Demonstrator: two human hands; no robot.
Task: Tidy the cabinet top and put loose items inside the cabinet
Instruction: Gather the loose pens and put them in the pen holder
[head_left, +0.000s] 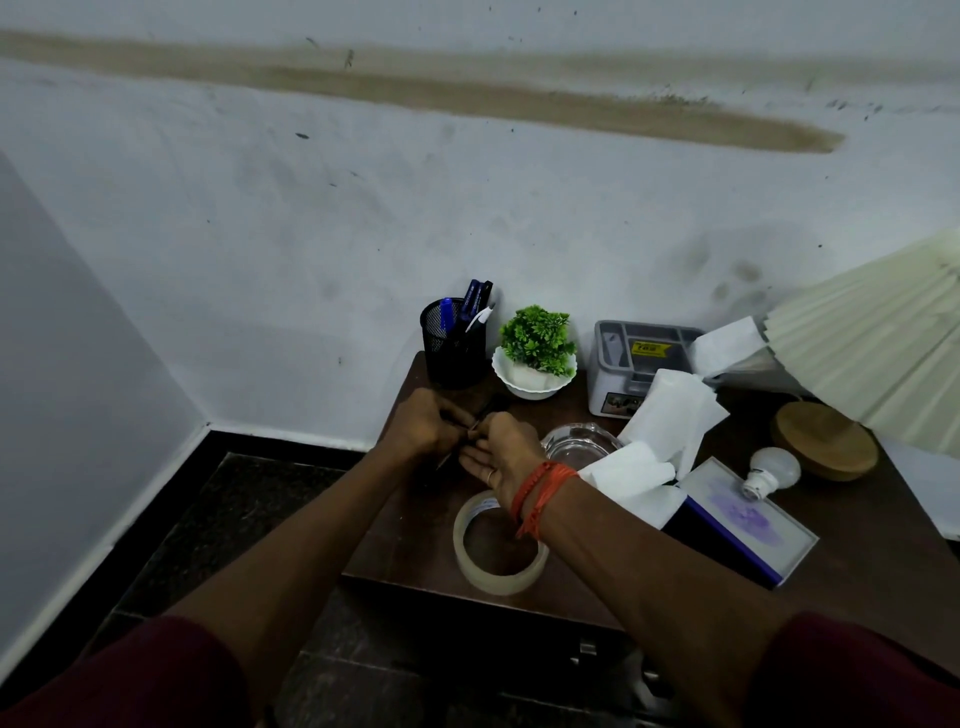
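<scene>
My left hand (428, 423) and my right hand (501, 449) meet over the back left of the dark wooden cabinet top (415, 551). Both pinch a thin dark pen (488, 406) that sticks out toward the wall; most of it is hidden by the fingers. Just behind stands a black mesh pen holder (453, 348) with several pens in it. A clear tape roll (498, 545) lies under my right wrist. A glass bowl (582, 441), a white light bulb (771, 472) and loose white tissues (670, 415) lie to the right.
A small green plant in a white pot (535, 358) and a grey organiser box (639, 364) stand against the wall. A purple-and-white tissue box (743, 525) sits at the right, beside a lamp with a wooden base (826, 441) and pleated shade (878, 332). Dark floor lies left of the cabinet.
</scene>
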